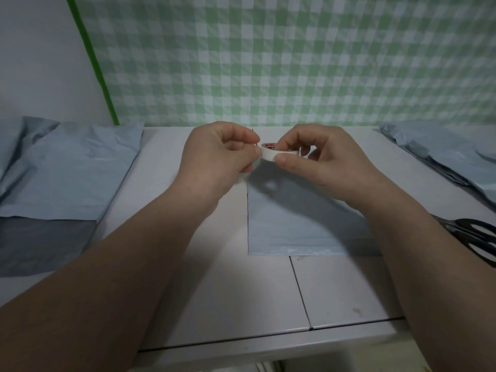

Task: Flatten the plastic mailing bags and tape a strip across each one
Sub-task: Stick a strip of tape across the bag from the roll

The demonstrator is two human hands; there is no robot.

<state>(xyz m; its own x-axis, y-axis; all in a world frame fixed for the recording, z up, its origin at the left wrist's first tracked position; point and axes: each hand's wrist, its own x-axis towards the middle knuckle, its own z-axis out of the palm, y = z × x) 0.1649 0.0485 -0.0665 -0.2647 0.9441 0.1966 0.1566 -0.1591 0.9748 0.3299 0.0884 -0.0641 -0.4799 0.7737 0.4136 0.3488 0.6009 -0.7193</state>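
A small roll of white tape [271,153] with a red core is held up above the table between both hands. My right hand [319,162] grips the roll between thumb and fingers. My left hand [217,159] pinches the tape's loose end at the roll's left side. Beneath the hands a pale blue plastic mailing bag [298,226] lies flat on the white table [236,291]; its far end is hidden by my hands.
Several blue mailing bags [61,178] lie piled at the left, one showing a grey flap. More bags [445,157] lie at the far right. Black-handled scissors [475,234] rest by my right forearm. A green checked cloth [268,63] hangs behind the table.
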